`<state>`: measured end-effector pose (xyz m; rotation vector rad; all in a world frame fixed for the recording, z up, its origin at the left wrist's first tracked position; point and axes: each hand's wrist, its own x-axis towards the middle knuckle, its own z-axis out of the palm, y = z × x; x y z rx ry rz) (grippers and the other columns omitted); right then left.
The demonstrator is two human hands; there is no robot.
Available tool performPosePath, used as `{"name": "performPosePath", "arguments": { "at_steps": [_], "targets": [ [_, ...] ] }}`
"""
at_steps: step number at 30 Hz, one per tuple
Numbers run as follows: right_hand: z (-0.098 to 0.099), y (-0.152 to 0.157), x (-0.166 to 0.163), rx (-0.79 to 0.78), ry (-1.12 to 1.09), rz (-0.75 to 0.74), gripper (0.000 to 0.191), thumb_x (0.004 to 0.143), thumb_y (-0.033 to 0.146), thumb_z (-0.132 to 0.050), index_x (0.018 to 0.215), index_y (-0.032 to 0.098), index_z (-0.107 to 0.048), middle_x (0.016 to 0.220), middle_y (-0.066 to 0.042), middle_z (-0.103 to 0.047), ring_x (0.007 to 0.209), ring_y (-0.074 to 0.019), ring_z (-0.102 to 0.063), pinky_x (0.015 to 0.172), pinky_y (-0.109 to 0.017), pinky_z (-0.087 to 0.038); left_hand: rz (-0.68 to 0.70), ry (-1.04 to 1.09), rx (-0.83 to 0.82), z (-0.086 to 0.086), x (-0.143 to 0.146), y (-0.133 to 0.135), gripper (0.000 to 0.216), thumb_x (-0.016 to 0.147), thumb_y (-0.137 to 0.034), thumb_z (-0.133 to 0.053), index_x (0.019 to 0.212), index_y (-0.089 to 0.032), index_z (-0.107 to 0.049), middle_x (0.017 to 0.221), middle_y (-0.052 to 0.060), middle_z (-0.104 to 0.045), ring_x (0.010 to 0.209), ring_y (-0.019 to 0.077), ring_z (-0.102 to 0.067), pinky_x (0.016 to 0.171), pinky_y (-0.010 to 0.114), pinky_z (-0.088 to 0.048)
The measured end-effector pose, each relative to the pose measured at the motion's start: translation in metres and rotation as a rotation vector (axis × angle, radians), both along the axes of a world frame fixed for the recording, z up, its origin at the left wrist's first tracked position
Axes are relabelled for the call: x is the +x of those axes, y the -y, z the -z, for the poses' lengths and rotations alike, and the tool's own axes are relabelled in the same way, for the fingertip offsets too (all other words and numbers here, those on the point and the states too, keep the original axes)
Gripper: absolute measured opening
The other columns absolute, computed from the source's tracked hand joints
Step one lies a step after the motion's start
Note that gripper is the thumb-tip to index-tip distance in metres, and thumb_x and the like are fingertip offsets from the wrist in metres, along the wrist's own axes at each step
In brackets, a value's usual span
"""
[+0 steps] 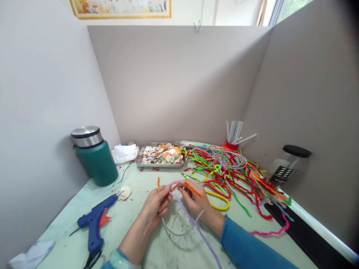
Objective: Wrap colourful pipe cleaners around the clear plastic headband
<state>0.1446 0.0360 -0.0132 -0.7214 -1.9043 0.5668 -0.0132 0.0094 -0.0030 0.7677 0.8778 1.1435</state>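
Grey panels (179,82) enclose the pale-green table (123,228) on three sides; a white strip (322,226) marks its right edge. Strands (224,160) lie heaped at right. The flask (98,162) stands at left, behind the glue gun (97,220); tabletop shows between gun and left hand (157,203), which pinches a lilac strand (182,206) near mid-table. The right hand (196,201) is curled, an orange strand (193,189) across its fingers; its grip cannot be told. The jar's label (283,175) is too small to read.
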Motion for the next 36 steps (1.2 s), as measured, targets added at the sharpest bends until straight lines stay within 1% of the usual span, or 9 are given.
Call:
{"name": "performPosePath", "arguments": {
  "at_steps": [2,4,8,14,18,21,26,32,36],
  "targets": [
    [0.001,-0.003,0.000,-0.056,-0.080,0.032,0.021,0.085,0.023,-0.048,0.104,0.022,-0.057,0.089,-0.007,-0.060,0.075,-0.0177,-0.056,0.067,-0.029,-0.045,0.032,-0.019,-0.024,0.001,0.000,0.000,0.023,0.072,-0.034,-0.061,0.071,-0.015,-0.050,0.050,-0.006,-0.050,0.026,-0.0020,-0.016,0.028,0.015,-0.006],
    [-0.001,-0.005,0.002,-0.080,-0.104,-0.022,0.023,0.085,0.023,-0.046,0.107,0.022,-0.055,0.093,-0.007,-0.059,0.074,-0.0169,-0.055,0.065,-0.028,-0.045,0.051,-0.041,-0.038,0.002,0.001,0.000,0.022,0.072,-0.034,-0.061,0.071,-0.015,-0.050,0.052,-0.006,-0.051,0.026,-0.0021,-0.017,0.028,0.015,-0.007],
    [-0.008,-0.003,0.004,-0.027,-0.050,-0.158,0.018,0.085,0.019,-0.045,0.094,0.021,-0.061,0.094,-0.006,-0.058,0.085,-0.0179,-0.055,0.077,-0.031,-0.044,0.061,-0.064,-0.041,0.002,0.000,0.001,0.021,0.073,-0.033,-0.059,0.068,-0.015,-0.050,0.050,-0.006,-0.050,0.026,-0.0017,-0.016,0.029,0.016,-0.007],
    [-0.016,0.003,0.003,-0.178,-0.094,-0.090,0.008,0.081,0.021,-0.054,0.086,0.019,-0.060,0.086,-0.004,-0.059,0.082,-0.0165,-0.055,0.075,-0.028,-0.042,0.105,-0.091,0.056,-0.003,0.005,0.005,0.015,0.074,-0.028,-0.055,0.071,-0.015,-0.051,0.059,-0.004,-0.051,0.030,-0.0002,-0.019,0.030,0.017,-0.012],
    [-0.013,0.004,0.001,-0.283,-0.144,-0.069,0.005,0.080,0.022,-0.056,0.081,0.018,-0.057,0.079,-0.002,-0.058,0.075,-0.0147,-0.055,0.068,-0.026,-0.042,0.040,-0.391,0.215,-0.003,0.011,0.005,0.012,0.069,-0.023,-0.057,0.077,-0.015,-0.054,0.057,-0.005,-0.051,0.036,0.0034,-0.033,0.036,0.017,-0.026],
    [-0.009,0.003,-0.001,-0.311,-0.167,-0.107,0.006,0.078,0.022,-0.058,0.081,0.017,-0.055,0.077,-0.001,-0.057,0.071,-0.0137,-0.054,0.063,-0.024,-0.042,-0.054,-0.652,0.416,0.002,0.014,0.003,0.010,0.070,-0.023,-0.057,0.075,-0.015,-0.056,0.066,-0.002,-0.058,0.056,0.0090,-0.048,0.052,0.018,-0.037],
    [-0.005,-0.001,0.001,-0.218,-0.063,-0.067,0.006,0.079,0.023,-0.059,0.080,0.017,-0.058,0.077,-0.001,-0.058,0.073,-0.0143,-0.054,0.065,-0.025,-0.040,-0.108,-0.924,0.527,0.006,0.011,0.004,0.016,0.077,-0.024,-0.049,0.081,-0.015,-0.062,0.067,0.000,-0.061,0.062,0.0127,-0.052,0.058,0.020,-0.038],
    [-0.005,-0.005,0.004,-0.136,-0.006,-0.036,0.009,0.083,0.023,-0.053,0.081,0.018,-0.061,0.079,-0.003,-0.060,0.075,-0.0147,-0.055,0.068,-0.025,-0.040,-0.076,-0.884,0.543,0.001,0.009,0.003,0.025,0.082,-0.026,-0.044,0.090,-0.016,-0.065,0.077,0.003,-0.067,0.072,0.0159,-0.059,0.067,0.022,-0.041],
    [-0.004,-0.006,0.004,-0.103,-0.001,-0.047,0.007,0.082,0.021,-0.055,0.082,0.018,-0.062,0.080,-0.003,-0.061,0.076,-0.0151,-0.055,0.069,-0.026,-0.041,-0.082,-0.865,0.533,0.000,0.008,0.003,0.026,0.082,-0.028,-0.045,0.089,-0.016,-0.067,0.074,0.003,-0.067,0.071,0.0156,-0.059,0.066,0.021,-0.041]
  ]
}}
